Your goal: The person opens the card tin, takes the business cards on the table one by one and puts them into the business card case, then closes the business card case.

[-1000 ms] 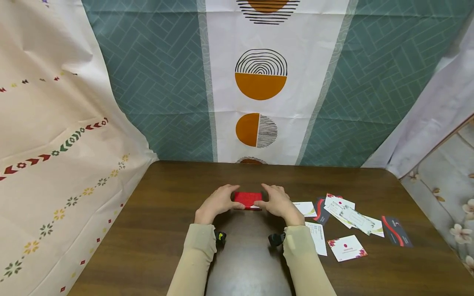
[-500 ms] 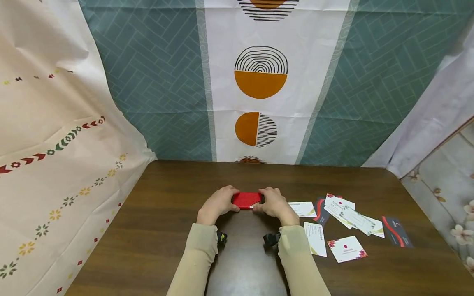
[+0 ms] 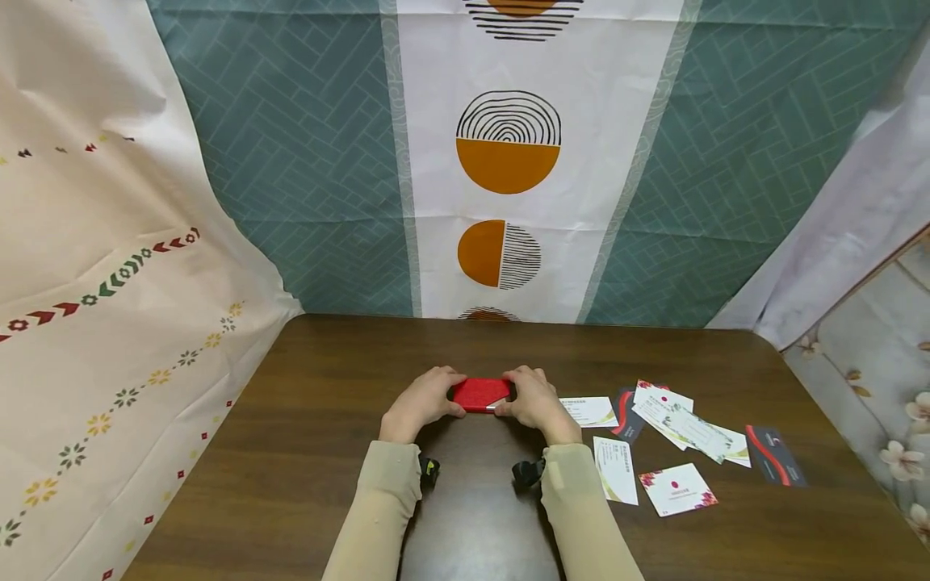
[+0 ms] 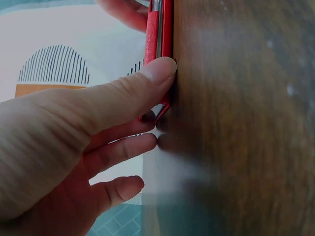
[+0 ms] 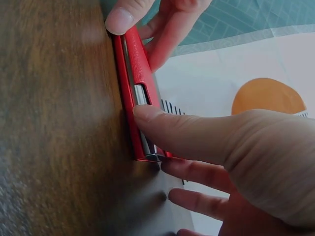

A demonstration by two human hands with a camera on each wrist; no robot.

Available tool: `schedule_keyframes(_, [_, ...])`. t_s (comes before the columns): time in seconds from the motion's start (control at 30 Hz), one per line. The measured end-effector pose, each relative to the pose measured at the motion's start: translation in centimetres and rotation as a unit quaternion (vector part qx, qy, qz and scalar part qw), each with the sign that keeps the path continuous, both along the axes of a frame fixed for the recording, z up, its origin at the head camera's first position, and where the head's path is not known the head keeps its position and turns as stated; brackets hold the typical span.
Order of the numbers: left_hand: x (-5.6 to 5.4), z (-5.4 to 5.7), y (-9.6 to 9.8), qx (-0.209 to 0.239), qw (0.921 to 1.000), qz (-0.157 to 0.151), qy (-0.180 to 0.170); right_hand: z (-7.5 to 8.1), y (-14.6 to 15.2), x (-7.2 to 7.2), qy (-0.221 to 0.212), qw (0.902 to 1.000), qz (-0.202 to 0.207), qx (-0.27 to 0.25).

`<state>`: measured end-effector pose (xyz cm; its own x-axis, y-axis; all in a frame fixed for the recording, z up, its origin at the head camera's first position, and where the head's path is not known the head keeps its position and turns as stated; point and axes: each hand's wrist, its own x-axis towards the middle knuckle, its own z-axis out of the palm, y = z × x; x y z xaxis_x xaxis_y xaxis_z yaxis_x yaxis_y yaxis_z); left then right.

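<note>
On the table lies a red, flat business card case [image 3: 479,394] with a silver metal edge, which shows along its side in the right wrist view. My left hand [image 3: 423,403] grips its left end, the thumb on the near side and the fingers round the far side and end. At the right end my right hand [image 3: 536,403] holds it likewise. In the right wrist view, the right thumb [image 5: 172,130] presses on the silver strip [image 5: 141,93]. The left thumb [image 4: 133,88] lies against the case's near edge. Whether cards are inside is hidden.
Several business cards are scattered to the right of my hands, including an overlapping pile [image 3: 672,415], a white card with red flowers [image 3: 679,489] and a dark card [image 3: 774,455]. Another white card [image 3: 616,470] lies close to my right forearm. Cloth hangs behind the brown table [image 3: 240,484].
Both hands have closed in from beside the case and now grip its two ends. The case still lies at about the same place on the table. The loose cards have not moved.
</note>
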<state>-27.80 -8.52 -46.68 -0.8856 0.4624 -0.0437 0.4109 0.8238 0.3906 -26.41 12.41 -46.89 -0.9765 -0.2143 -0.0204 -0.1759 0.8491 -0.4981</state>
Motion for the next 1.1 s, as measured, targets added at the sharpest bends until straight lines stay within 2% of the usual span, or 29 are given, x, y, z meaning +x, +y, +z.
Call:
schedule_keyframes(0.27, [-0.06,0.16,-0.25,-0.008,0.9997,-0.016,0.014,-0.14,-0.07,-0.02,0.002,0.9998,-0.01,-0.015])
schedule_keyframes(0.53, [0.21,0.31,-0.55,-0.014,0.9994,-0.019,0.024,-0.2,-0.17,0.12,0.009,0.9996,-0.008,-0.024])
schedule_keyframes(1.1, [0.3,0.79,-0.85,0.014,0.9997,-0.019,-0.008,-0.28,0.03,0.03,0.0,0.9998,0.0,-0.022])
